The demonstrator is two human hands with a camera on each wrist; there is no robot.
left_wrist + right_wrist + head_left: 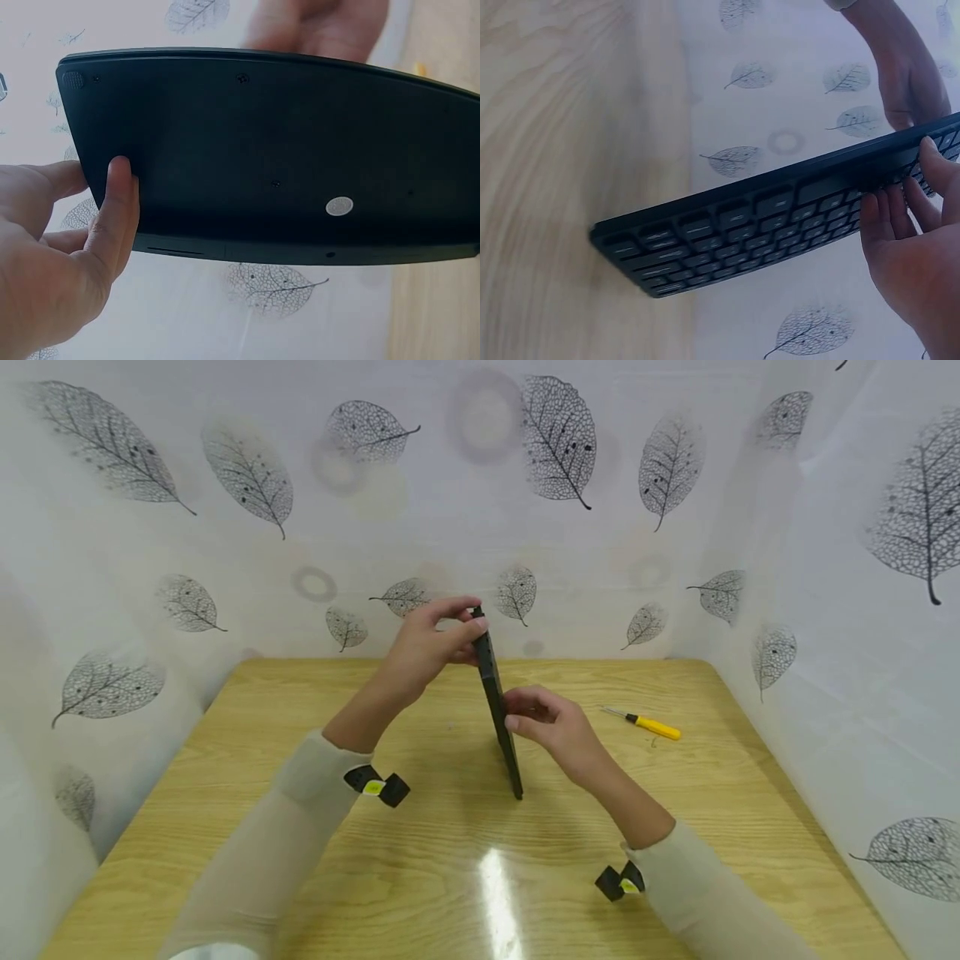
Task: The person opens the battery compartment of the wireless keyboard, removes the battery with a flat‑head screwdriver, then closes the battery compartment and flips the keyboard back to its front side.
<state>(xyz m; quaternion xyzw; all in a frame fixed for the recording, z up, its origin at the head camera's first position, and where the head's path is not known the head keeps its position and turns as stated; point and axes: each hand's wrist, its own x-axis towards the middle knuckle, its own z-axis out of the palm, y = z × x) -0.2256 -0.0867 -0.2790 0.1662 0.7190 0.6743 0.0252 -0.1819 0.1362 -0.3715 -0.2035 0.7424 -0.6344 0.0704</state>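
Observation:
A black keyboard (501,720) stands tilted on its short end on the wooden table. My left hand (431,643) grips its upper end, with the fingers spread over the underside (225,142) in the left wrist view. My right hand (551,727) is at the key side, about halfway up. In the right wrist view its bent fingertips (874,206) touch the rows of keys (757,232), and the thumb side lies close to the long edge. Whether these fingers pinch a key is hidden.
A yellow-handled screwdriver (654,727) lies on the table (360,868) to the right of the keyboard. White cloth walls (465,510) printed with leaves stand behind the table and along both sides. A camera is strapped to each wrist.

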